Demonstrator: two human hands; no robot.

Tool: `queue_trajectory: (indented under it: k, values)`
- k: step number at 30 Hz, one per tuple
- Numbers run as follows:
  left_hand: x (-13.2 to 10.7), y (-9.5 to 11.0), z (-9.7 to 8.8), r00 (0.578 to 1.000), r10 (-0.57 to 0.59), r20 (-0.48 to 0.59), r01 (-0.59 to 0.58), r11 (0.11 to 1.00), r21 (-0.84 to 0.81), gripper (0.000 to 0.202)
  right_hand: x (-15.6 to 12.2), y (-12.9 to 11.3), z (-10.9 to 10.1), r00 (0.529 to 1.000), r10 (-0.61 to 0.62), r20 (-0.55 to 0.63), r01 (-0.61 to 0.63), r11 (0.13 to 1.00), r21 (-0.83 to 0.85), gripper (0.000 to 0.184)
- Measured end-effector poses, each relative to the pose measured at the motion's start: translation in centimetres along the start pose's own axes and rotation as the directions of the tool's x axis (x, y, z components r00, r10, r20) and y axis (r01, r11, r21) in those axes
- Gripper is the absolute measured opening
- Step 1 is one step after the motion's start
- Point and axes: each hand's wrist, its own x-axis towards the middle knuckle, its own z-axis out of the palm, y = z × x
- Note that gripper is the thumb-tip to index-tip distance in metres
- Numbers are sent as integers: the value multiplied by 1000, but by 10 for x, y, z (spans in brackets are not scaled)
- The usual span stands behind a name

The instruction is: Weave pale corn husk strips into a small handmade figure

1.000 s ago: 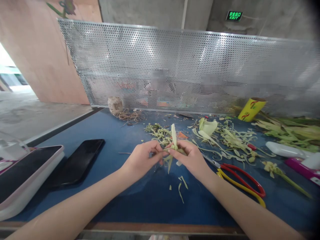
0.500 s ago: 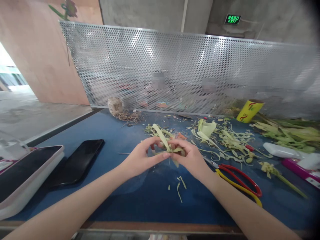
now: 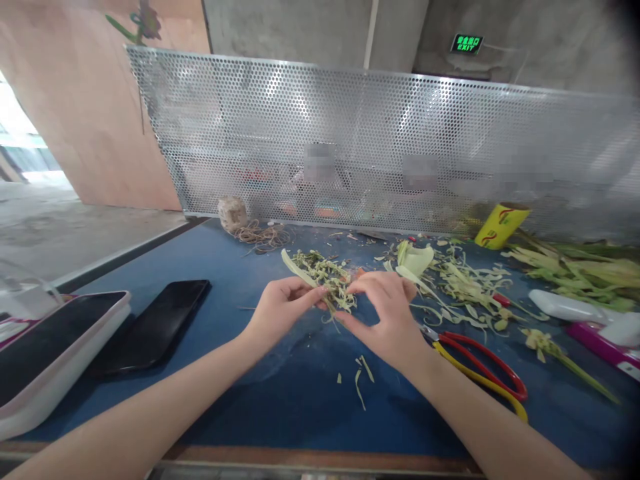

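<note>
Both my hands meet over the middle of the blue table [image 3: 280, 393]. My left hand [image 3: 280, 310] is closed, pinching a small bundle of pale green husk strips [image 3: 320, 280] whose longest strip points up and to the left. My right hand [image 3: 387, 317] is curled beside it, thumb and fingertips closed on the bundle's right end. A few cut husk bits [image 3: 361, 373] lie on the table just below my hands.
Red and yellow scissors [image 3: 480, 370] lie right of my right hand. Husk scraps [image 3: 465, 283], corn leaves [image 3: 580, 267] and a yellow cup [image 3: 500, 225] fill the right. A black phone [image 3: 150, 327] and a white-cased tablet [image 3: 45, 353] lie left; twine [image 3: 257, 232] sits by the perforated metal screen [image 3: 380, 140].
The long strip has swung from upright to pointing left. My right hand has risen and turned over the bundle; my left hand keeps its pinch.
</note>
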Motion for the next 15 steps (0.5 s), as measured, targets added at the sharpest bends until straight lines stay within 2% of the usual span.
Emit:
queue_trajectory:
  k: [3, 5, 10, 13, 15]
  values:
    - [0, -4, 0, 999, -5, 44, 6, 999, -35, 22, 0, -2, 3, 986, -9, 164, 0, 999, 51, 13]
    - [0, -8, 1, 995, 2, 95, 2, 999, -44, 27, 0, -4, 6, 976, -9, 219, -7, 997, 74, 12]
    - [3, -15, 2, 979, 43, 201, -18, 992, -127, 27, -1, -6, 6, 965, -45, 258, 21, 995, 93, 14]
    - [4, -15, 1, 968, 57, 244, -38, 996, -83, 22, -2, -6, 5, 955, -80, 286, 55, 994, 94, 13]
    - [4, -14, -1, 970, 65, 235, -58, 998, -37, 20, -2, -6, 4, 952, -95, 291, 70, 993, 94, 12]
